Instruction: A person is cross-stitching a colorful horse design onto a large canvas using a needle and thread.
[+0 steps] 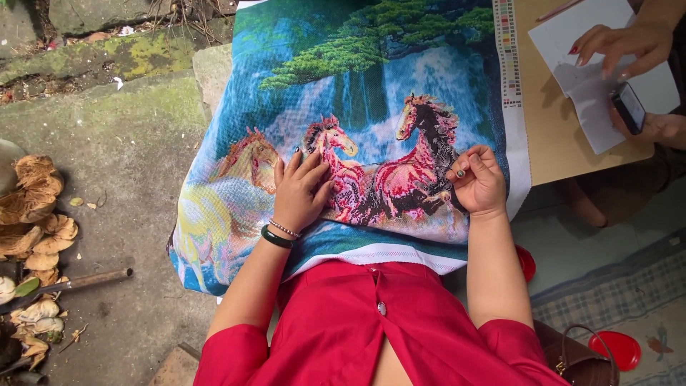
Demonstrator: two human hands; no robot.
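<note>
Nearest the camera is the person's red blouse (371,329), its sleeves ending above the elbows; both bare forearms reach away from it onto the embroidery cloth (236,207) draped over the lap; a brown handbag (579,361) and a red lid (618,348) lie at the near right on a checked mat (629,293).

The left hand (300,189) lies flat and spread on the cloth, palm down, fingers fanned toward the far right, holding nothing but pressing the fabric taut; two bracelets (279,234) ring its wrist. The right hand (477,179) is curled nearly closed at the cloth's right side, thumb and forefinger pinched together; a thin thread (379,164) seems to run from that pinch leftward toward the left fingertips, though whether a needle sits in the pinch is too small to tell.

The worked patch, the pink and dark stitched horses (400,179), lies between the two hands, its long axis running left to right; the right hand touches its right end and is the nearer to the unfinished stitches, while the left rests on the horse at its left end.

Farther off the cloth shows a green tree and a waterfall; its white edge (509,57) bears a strip of colour swatches; beyond it at the far right another person's hands (629,50) hold a phone (629,107) over white paper (593,78) on a brown board (550,136); dry husks (36,214) litter the concrete at the left.
</note>
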